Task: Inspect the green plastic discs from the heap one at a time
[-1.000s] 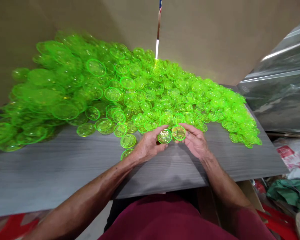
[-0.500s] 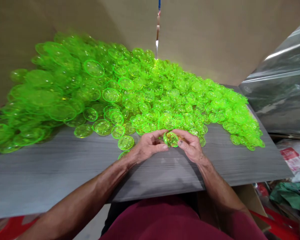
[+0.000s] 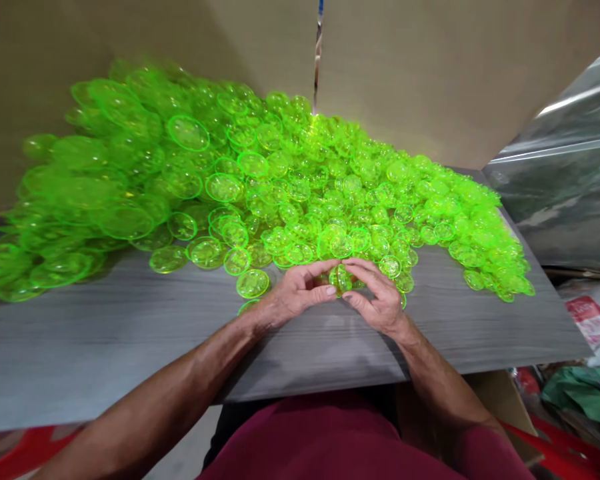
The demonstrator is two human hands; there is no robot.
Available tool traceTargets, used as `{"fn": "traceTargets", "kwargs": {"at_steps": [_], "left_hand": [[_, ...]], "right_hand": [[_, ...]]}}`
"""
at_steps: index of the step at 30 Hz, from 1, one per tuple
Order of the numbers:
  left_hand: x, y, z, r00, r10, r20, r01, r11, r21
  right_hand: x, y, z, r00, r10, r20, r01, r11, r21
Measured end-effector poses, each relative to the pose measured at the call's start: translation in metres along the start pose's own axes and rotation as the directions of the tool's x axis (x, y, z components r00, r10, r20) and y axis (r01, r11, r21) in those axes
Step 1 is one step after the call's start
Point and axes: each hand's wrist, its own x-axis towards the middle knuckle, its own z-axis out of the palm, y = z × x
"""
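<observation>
A big heap of clear neon-green plastic discs [image 3: 280,173] covers the far half of a grey board [image 3: 130,340]. My left hand [image 3: 293,293] and my right hand [image 3: 377,297] meet at the heap's near edge. Together they pinch green discs [image 3: 341,277] held on edge between the fingertips of both hands. The fingers hide most of these discs, so how many there are is unclear. One loose disc [image 3: 253,283] lies flat just left of my left hand.
A brown cardboard wall [image 3: 430,73] stands behind the heap. Clear plastic sheeting [image 3: 565,187] lies at the right. Bags and clutter [image 3: 580,373] sit below the board's right end. Red plastic [image 3: 15,453] shows at the bottom left.
One second ago each hand held a separate disc flat, side by side. The hands have come together, and the discs are now pressed face to face, turned on edge between the fingertips.
</observation>
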Motion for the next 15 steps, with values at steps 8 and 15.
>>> {"fn": "traceTargets", "kwargs": {"at_steps": [8,15], "left_hand": [[0.0,0.0018,0.0029,1.0,0.008,-0.024,-0.007,1.0,0.026],[0.0012,0.0005,0.0033,0.997,0.037,-0.06,-0.035,0.999,0.03]], "right_hand": [[-0.0009,-0.0023,0.0038,0.999,-0.006,-0.044,0.007,1.0,0.021],[-0.0003,-0.0042,0.0027,1.0,0.001,-0.021,0.0,0.998,0.055]]}}
